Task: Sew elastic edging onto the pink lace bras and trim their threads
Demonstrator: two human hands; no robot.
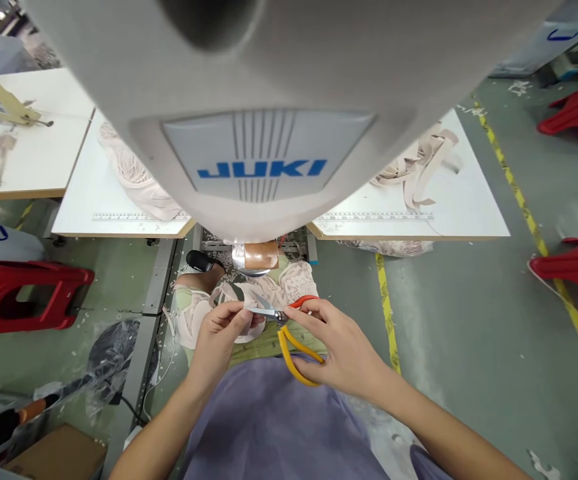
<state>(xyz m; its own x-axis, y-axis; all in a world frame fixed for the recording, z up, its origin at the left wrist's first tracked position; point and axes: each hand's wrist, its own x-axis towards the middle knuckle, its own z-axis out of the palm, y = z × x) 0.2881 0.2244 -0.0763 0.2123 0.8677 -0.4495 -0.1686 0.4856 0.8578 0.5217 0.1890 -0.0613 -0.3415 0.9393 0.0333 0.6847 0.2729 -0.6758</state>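
My right hand (341,340) grips scissors (279,316) with one red and one yellow handle, fingers and thumb in the loops. The blades stand apart and point left, their tips beside my left fingertips. With thumb and forefinger pressed together, my left hand (225,330) pinches the edge of a beige bra (256,330); the exact bit between the fingers is too small to make out. Lace pieces (296,283) in the same pale colour lie across my lap, below the sewing machine's lower end.
A white JUKI sewing machine head (269,87) looms close above my hands. White tabletops with printed rulers stand on both sides, bearing beige cords (131,170) and loose strips (421,167). Red stools (29,297) and yellow floor tape flank the workplace.
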